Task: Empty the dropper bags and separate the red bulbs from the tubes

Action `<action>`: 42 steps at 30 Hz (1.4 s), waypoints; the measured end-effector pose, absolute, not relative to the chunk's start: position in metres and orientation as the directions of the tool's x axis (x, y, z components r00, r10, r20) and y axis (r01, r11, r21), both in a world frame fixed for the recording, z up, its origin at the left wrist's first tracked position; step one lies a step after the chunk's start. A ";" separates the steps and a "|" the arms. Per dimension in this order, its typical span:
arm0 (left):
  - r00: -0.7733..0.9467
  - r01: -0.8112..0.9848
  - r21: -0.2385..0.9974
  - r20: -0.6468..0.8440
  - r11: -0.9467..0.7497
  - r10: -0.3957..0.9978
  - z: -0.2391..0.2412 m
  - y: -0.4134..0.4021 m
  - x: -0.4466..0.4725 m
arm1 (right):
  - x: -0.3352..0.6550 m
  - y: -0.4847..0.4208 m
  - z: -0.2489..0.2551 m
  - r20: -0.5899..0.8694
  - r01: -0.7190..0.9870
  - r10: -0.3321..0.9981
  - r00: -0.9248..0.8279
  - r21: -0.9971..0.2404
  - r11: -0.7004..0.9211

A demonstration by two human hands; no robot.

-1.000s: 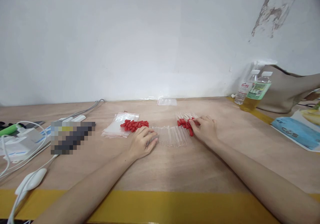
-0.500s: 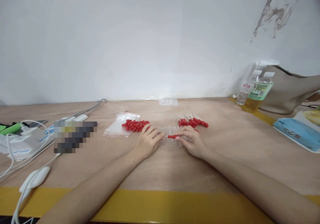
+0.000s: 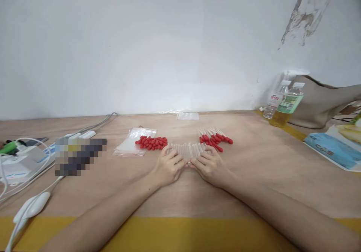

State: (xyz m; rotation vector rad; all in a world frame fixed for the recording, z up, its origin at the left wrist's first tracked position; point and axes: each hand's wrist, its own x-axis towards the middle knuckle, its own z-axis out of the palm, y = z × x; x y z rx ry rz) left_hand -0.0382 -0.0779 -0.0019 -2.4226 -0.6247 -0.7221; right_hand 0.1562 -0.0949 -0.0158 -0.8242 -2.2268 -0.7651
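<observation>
My left hand (image 3: 170,164) and my right hand (image 3: 211,165) meet fingertip to fingertip at the near edge of a row of clear tubes (image 3: 187,149) lying on the wooden table (image 3: 254,177). Both hands have their fingers curled in a pinch; what they hold is hidden. A pile of loose red rubber bulbs (image 3: 152,142) lies just beyond my left hand, partly on clear plastic bags (image 3: 130,144). Several tubes fitted with red bulbs (image 3: 216,138) lie beyond my right hand.
Two drink bottles (image 3: 284,104) and a beige bag (image 3: 324,101) stand at the back right, a blue packet (image 3: 328,149) nearer. White cables and chargers (image 3: 25,162) and a pixelated object (image 3: 80,156) lie at the left. A small clear bag (image 3: 188,115) lies by the wall. Yellow tape (image 3: 180,233) edges the table front.
My right hand left the pile of bulb-fitted tubes with a red bulb and came left to meet my left hand. The bulb is now hidden between the closed fingers.
</observation>
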 end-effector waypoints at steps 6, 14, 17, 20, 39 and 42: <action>0.742 0.545 -0.278 0.598 -0.791 0.302 -0.003 -0.081 -0.041 | 0.160 -0.101 -0.010 0.741 0.683 0.237 -0.629 0.381 0.623; 0.709 0.545 -0.174 0.617 -0.820 0.341 -0.006 -0.081 -0.042 | 0.169 -0.103 -0.012 0.715 0.694 0.336 -0.613 0.285 0.661; 0.702 0.550 -0.157 0.619 -0.820 0.352 -0.008 -0.081 -0.048 | 0.176 -0.101 -0.013 0.705 0.677 0.354 -0.615 0.241 0.695; 0.633 0.616 -0.097 0.652 -0.782 0.418 -0.007 -0.076 -0.061 | 0.190 -0.093 -0.013 0.734 0.748 0.438 -0.520 0.142 0.649; 0.422 0.736 0.053 0.744 -0.675 0.518 -0.021 -0.036 -0.080 | 0.268 -0.046 -0.006 0.272 0.807 0.960 0.065 -0.580 0.110; 0.428 0.764 0.043 0.713 -0.644 0.555 -0.020 -0.038 -0.079 | 0.264 -0.047 -0.007 0.259 0.790 0.963 0.073 -0.605 0.103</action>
